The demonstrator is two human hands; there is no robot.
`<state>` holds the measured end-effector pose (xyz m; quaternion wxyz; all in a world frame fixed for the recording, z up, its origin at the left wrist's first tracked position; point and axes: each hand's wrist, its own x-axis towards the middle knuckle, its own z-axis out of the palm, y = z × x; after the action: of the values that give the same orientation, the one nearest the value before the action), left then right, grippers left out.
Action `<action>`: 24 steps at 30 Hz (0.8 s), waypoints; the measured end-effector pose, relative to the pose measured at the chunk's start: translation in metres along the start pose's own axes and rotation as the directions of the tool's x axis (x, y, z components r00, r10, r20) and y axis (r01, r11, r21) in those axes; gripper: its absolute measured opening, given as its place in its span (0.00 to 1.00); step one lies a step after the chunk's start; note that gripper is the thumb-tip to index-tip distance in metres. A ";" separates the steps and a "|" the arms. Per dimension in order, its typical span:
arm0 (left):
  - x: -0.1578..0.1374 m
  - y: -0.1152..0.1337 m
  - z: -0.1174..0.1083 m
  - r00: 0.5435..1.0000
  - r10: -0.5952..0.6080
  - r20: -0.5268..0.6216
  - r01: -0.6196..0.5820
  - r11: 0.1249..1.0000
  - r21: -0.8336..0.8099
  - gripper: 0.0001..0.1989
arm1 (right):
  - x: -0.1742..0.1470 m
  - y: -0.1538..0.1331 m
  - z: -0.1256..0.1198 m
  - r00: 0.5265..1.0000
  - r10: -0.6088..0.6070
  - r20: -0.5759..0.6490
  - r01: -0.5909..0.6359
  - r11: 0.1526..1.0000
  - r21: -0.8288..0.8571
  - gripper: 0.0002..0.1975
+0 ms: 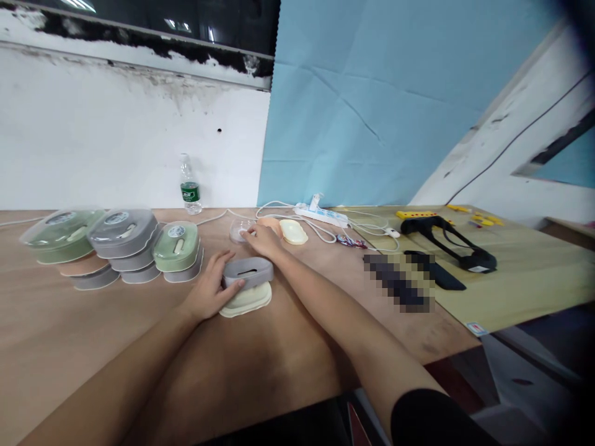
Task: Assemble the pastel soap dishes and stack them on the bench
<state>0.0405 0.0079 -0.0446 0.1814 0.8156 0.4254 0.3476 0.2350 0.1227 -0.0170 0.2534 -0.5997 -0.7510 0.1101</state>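
Observation:
My left hand (211, 290) grips the left end of a grey oval plastic box (251, 272), its thumb along the front wall and its fingers at the far side. A dark slot shows in the box's upper face. The box rests over a cream scalloped tray (248, 300) on the table. My right hand (263, 240) reaches beyond the box, with its fingertips on the edge of a clear plastic lid (238, 230). Partly behind this hand is an orange piece (272, 223), beside a cream one (294, 232).
Stacked lidded boxes in green (176, 244), grey (123, 232) and orange stand at left. A water bottle (189, 189) stands by the wall. A power strip (320, 215) with white cables lies at the back. A black frame (450, 241) lies on the right.

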 end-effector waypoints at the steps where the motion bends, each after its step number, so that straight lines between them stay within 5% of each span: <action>1: 0.000 0.000 0.000 1.000 -0.002 0.002 0.002 1.000 0.002 0.32 | -0.001 0.001 0.000 1.000 -0.023 0.001 0.023 1.000 -0.004 0.20; 9: -0.001 0.005 -0.002 0.998 -0.029 0.048 0.028 0.999 0.021 0.33 | -0.001 0.002 0.003 0.997 -0.068 -0.028 0.070 0.995 0.068 0.19; 15: 0.002 0.003 0.000 0.997 -0.047 -0.059 0.042 0.995 -0.088 0.26 | -0.051 0.024 -0.017 0.959 -0.231 -0.163 0.271 0.917 0.293 0.22; 19: 0.006 0.001 0.004 0.954 -0.227 -0.197 0.165 0.944 -0.286 0.23 | -0.084 0.046 -0.026 0.913 -0.396 -0.098 0.408 0.890 0.202 0.30; 24: 0.005 0.014 0.002 0.906 -0.404 -0.127 0.303 0.827 -0.474 0.25 | -0.087 0.044 -0.022 0.879 -0.457 -0.140 0.471 0.877 0.096 0.31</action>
<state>0.0518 0.0039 -0.0359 0.3752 0.6148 0.4969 0.4841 0.2968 0.0480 -0.0405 0.3520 -0.3900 -0.8488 0.0596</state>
